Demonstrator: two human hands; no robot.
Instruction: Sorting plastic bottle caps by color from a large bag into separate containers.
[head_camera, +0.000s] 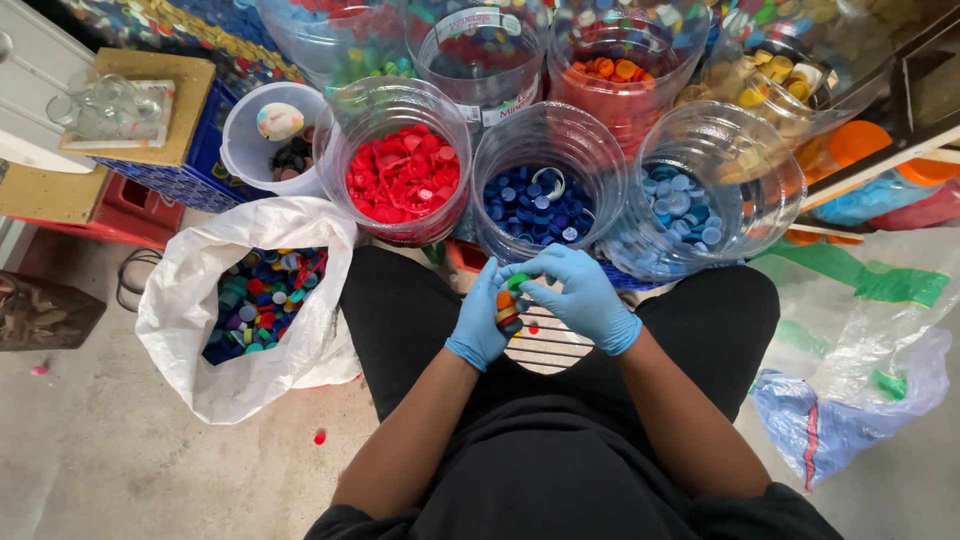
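Both my hands wear blue gloves and meet above my lap. My left hand (480, 320) cups a small stack of bottle caps (508, 308), orange, green and dark ones. My right hand (580, 292) pinches a green cap at the top of that stack. Just beyond my hands stand clear plastic tubs: one with red caps (403, 172), one with dark blue caps (535, 200), one with light blue caps (680, 210). A white sack (200, 300) of mixed coloured caps lies open to my left.
More tubs behind hold orange caps (610, 70), yellow caps (770, 75) and others. A white bucket (250, 140) holds dark caps. A crate with a wooden board (150, 110) stands at the left. Plastic bags (850, 400) lie at the right. A red cap (320, 437) lies on the floor.
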